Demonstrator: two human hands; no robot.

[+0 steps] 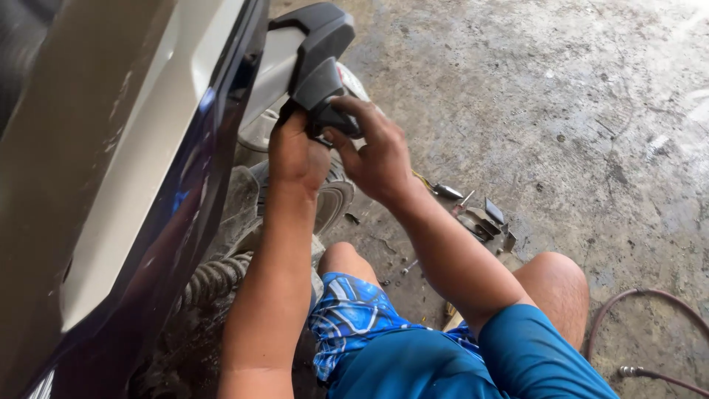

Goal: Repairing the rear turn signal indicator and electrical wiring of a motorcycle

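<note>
A black plastic tail piece [319, 55] juts from the rear of a scooter with a dark blue and white side panel [133, 162]. My left hand [295, 151] grips the underside of that black piece from the left. My right hand [377, 151] closes on the same piece from the right, fingers curled over its lower edge. Below both hands sits the rear tyre [332, 193], and further down a coiled spring shock [210, 279] shows, partly hidden by my left forearm.
Small metal parts and brackets [484, 220] lie on the stained concrete floor [561, 111] right of my arm, with a screwdriver-like tool [443, 189] beside them. A reddish hose [650, 325] curls at the lower right. My knees in blue shorts [413, 347] fill the bottom.
</note>
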